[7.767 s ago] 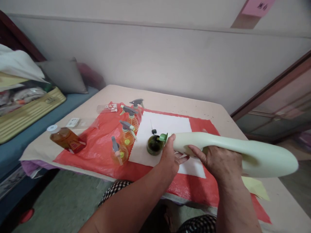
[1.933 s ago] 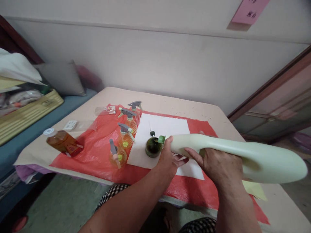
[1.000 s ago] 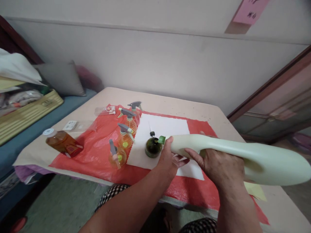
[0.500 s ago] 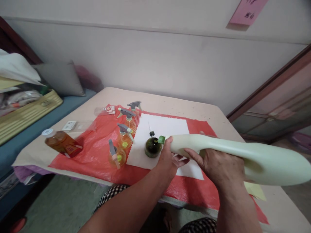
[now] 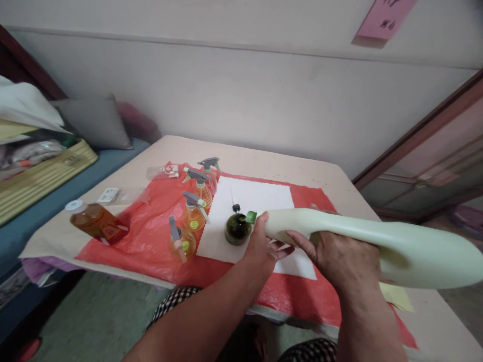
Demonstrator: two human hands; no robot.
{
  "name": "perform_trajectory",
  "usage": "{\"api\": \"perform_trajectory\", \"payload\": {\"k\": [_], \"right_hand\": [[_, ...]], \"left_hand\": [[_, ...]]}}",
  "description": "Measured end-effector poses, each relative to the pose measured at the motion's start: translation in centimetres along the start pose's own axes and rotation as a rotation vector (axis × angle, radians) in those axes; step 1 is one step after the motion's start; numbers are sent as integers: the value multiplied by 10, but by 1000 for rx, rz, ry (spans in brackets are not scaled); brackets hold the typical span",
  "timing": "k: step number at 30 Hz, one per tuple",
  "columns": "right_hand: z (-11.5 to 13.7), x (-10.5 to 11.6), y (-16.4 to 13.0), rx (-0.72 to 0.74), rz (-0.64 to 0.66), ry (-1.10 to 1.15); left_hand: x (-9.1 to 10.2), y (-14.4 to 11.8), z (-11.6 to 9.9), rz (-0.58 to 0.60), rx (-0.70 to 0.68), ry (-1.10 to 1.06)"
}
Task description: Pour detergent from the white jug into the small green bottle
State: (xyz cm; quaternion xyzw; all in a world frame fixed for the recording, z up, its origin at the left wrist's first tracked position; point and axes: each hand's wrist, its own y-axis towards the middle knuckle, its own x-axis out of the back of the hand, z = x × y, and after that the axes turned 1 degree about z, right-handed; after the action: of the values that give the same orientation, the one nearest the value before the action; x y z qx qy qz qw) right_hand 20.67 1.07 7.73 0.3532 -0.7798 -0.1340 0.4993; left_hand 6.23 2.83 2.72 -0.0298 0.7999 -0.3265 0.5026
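A large pale green plastic jug point(image 5: 415, 246) lies tipped almost level across the right side, its narrow end pointing left. My left hand point(image 5: 262, 246) grips that narrow end near the green spout point(image 5: 251, 216). Wrapped about the handle from below, my right hand point(image 5: 341, 259) carries the jug's middle, thumb along its side. The spout reaches the mouth of a round clear bottle point(image 5: 237, 231) holding dark green liquid. That bottle stands on a white sheet point(image 5: 260, 193). Behind it lies a small black pump or cap point(image 5: 236, 207) with a thin tube.
Several spray bottles point(image 5: 194, 218) with grey trigger heads stand left of the white sheet on red plastic point(image 5: 147, 241). A large bottle of amber liquid point(image 5: 96, 221) leans further left. Clear packaging point(image 5: 130, 195) lies behind it. The table point(image 5: 264, 158) meets a wall.
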Motion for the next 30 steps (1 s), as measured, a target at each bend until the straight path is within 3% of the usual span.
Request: {"api": "perform_trajectory", "payload": {"k": [17,30], "right_hand": [[0,1,0,-38,107,40],[1,-2,0,22,-37,-43]], "left_hand": [[-1,-1,0,-4,6,2],[0,0,0,-11,5,-4]]}}
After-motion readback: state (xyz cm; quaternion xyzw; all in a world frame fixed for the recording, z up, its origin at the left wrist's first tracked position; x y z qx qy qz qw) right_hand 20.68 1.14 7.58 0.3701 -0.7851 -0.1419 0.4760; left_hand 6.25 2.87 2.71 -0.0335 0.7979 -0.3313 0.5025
